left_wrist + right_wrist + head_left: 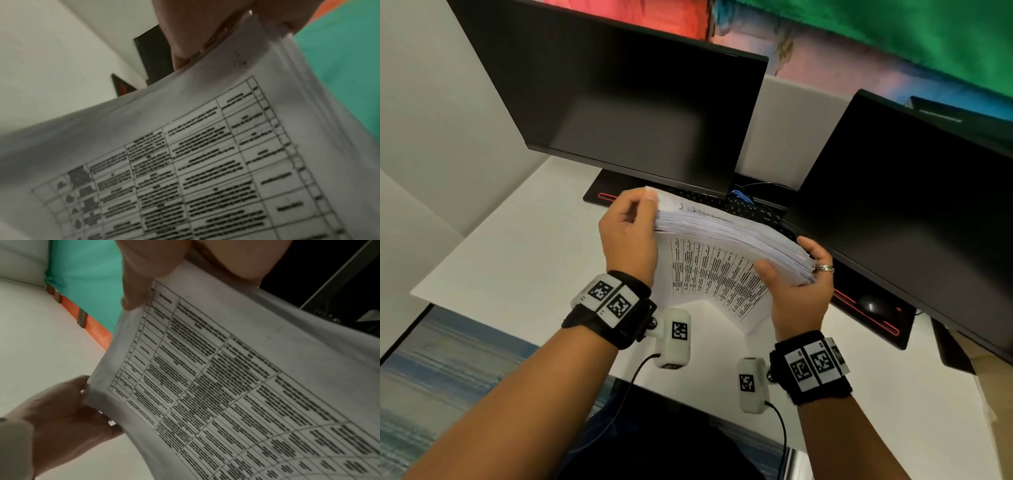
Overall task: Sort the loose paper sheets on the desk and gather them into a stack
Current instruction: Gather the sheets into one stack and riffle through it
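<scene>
A thick stack of white paper sheets point(726, 233) is held in the air above the white desk point(517, 267), slanting down to the right. My left hand point(638, 222) grips its upper left corner, thumb on top. At the lower right end, my right hand point(796, 291) grips it with the thumb on the near face. The sheet facing me carries a printed table, and it bows down towards the desk. Up close, the left wrist view has that printed sheet point(205, 146) under the left hand's fingers point(195, 35). From the right wrist, the same sheet point(226, 369) runs between the right thumb point(144, 272) and the left hand point(61, 418).
Two dark monitors stand behind the stack, one at the left point(626, 102) and one at the right point(914, 205). A black keyboard point(750, 209) lies under the stack's far edge. A mouse point(873, 305) sits on a black mat with red trim point(887, 332). White partitions close the left side.
</scene>
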Demonstrator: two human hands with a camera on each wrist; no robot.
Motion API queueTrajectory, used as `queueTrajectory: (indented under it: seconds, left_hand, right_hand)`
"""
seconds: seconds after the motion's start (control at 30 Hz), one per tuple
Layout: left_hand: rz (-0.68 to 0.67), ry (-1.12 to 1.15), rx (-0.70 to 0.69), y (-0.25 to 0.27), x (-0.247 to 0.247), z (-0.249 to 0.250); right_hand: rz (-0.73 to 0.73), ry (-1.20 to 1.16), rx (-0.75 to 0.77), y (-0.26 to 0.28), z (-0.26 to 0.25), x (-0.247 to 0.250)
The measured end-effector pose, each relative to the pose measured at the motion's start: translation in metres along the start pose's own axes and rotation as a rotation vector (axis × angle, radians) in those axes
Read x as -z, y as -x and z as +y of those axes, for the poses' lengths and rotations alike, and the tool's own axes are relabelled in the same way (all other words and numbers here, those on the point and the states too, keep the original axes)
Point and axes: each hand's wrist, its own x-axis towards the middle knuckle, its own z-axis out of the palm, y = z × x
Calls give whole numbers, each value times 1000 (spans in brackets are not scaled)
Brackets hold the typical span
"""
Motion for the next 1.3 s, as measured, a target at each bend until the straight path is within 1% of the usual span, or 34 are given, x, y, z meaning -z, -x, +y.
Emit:
queueTrajectory:
  seconds: [0.07, 0.13, 0.2, 0.37, 0.43, 0.47, 0.5, 0.57, 0.63, 0.67, 0.7, 0.73, 0.77, 0.83, 0.9, 0.93, 1.0, 1.07, 1.13, 1.2, 1.3]
  left_hand:
    - [-16, 29, 17, -3, 0, 4]
    - [-89, 17, -22, -2, -1, 7]
    - [-124, 0, -43, -2, -3, 9]
    - [-67, -17, -12, -7, -1, 7]
    - [-71, 5, -1, -7, 1, 7]
    - [-99, 26, 11, -7, 4, 6]
    - [-160, 52, 22, -8, 8, 3]
    - [-356, 88, 33, -9, 23, -7]
    - [-533, 9, 47, -10, 35, -21]
    - [-563, -74, 54, -10, 37, -26]
    - [-552, -163, 45, -9, 35, -29]
    - [-513, -229, 9, -8, 33, -28]
    - [-472, -249, -25, -6, 30, -27]
    - [-435, -196, -29, -5, 27, -24]
    - [-486, -126, 7, 0, 26, -22]
    - [-520, -105, 5, 4, 25, -21]
    - [-529, -76, -25, 12, 23, -24]
    - [-474, -34, -31, 14, 18, -26]
    - [-388, 10, -12, 13, 15, -29]
    - [-306, 9, -59, 13, 9, -26]
    - [-227, -2, -79, 13, 1, -24]
  right_hand:
    - [-20, 17, -7, -1, 3, -1]
    - [-33, 25, -8, -2, 5, -2]
    - [-33, 37, -15, -3, 7, -1]
    - [-58, 38, -58, -2, 10, 3]
    - [-71, 21, -76, 0, 11, 2]
    - [-68, 5, -95, 0, 12, 1]
    - [-59, -12, -125, 0, 11, 1]
    - [-39, -30, -182, -2, 13, 1]
    - [-21, -4, -199, -8, 13, 2]
    - [-13, 6, -199, -11, 11, 1]
    - [-14, 4, -192, -14, 8, 1]
    - [-20, -8, -183, -16, 5, 0]
    - [-25, -24, -171, -17, 1, -1]
    - [-22, -61, -141, -16, -4, 0]
    - [-1, -65, -120, -10, -3, 3]
    - [13, -53, -122, -6, -1, 4]
    - [34, -12, -113, 1, 0, 4]
    - [35, 8, -53, 2, -4, 1]
    - [49, 9, -4, 2, -10, -2]
    - [86, -3, 38, 0, -15, -6]
    - [137, -15, 42, -2, -16, -11]
